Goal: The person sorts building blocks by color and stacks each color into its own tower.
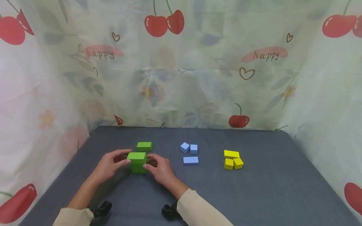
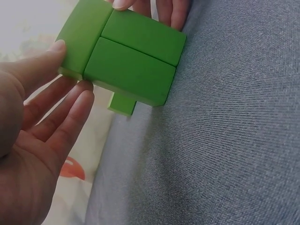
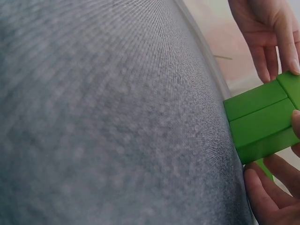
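Across two upright green blocks [image 1: 138, 168] on the tabletop [image 1: 226, 194], the top green block [image 1: 137, 156] is pinched by the left hand [image 1: 108, 163] between thumb and fingers; the pair's right side is gripped likewise by the right hand [image 1: 161, 169]. Through uneven pressure, the uprights could be splayed or toppled.

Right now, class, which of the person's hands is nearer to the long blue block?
Right. The right hand is to the left of the long blue block; the left hand is farther left, at the green stack's other side.
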`<state>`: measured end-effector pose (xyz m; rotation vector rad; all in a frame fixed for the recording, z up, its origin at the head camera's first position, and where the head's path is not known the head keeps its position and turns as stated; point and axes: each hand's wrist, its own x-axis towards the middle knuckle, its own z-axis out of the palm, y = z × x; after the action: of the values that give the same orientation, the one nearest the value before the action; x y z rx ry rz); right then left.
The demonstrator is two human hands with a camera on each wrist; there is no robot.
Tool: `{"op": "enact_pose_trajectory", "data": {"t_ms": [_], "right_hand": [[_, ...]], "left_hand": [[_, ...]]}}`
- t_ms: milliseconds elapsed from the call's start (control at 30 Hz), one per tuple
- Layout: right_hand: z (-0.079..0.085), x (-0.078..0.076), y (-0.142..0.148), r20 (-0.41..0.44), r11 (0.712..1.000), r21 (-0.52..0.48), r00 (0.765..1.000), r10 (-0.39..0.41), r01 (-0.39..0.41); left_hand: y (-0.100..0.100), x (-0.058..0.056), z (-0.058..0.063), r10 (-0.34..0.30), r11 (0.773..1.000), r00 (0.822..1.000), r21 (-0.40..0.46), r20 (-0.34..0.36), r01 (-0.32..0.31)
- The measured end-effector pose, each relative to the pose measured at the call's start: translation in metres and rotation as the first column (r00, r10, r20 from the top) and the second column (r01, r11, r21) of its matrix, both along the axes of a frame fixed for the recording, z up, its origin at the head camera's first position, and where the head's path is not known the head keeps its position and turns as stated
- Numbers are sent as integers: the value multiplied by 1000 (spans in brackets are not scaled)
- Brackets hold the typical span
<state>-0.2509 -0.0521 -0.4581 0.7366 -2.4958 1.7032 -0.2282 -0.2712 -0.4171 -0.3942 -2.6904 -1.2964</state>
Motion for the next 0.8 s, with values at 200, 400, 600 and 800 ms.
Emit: {"op": "enact_pose_trajectory", "data": {"t_ms": [200,400,600,800], "right_hand": [[1,2,1,0,1000,14,1000,-13,13],[1,2,1,-1,999,35,1000,-27,27],[1,1,1,-7,998,47,999,-32,32],[1,0,-1,0,998,52,1000,-31,31]], "left_hand": [[1,-1,0,9,1000,1000,-15,-3,-9],[2,-2,0,8,1000,1000,-24,-3,-8],[3,0,1,2,1000,1000,-16,-5,-2],[1,-2,2,-10,1000,1000,-28,2,10]]}}
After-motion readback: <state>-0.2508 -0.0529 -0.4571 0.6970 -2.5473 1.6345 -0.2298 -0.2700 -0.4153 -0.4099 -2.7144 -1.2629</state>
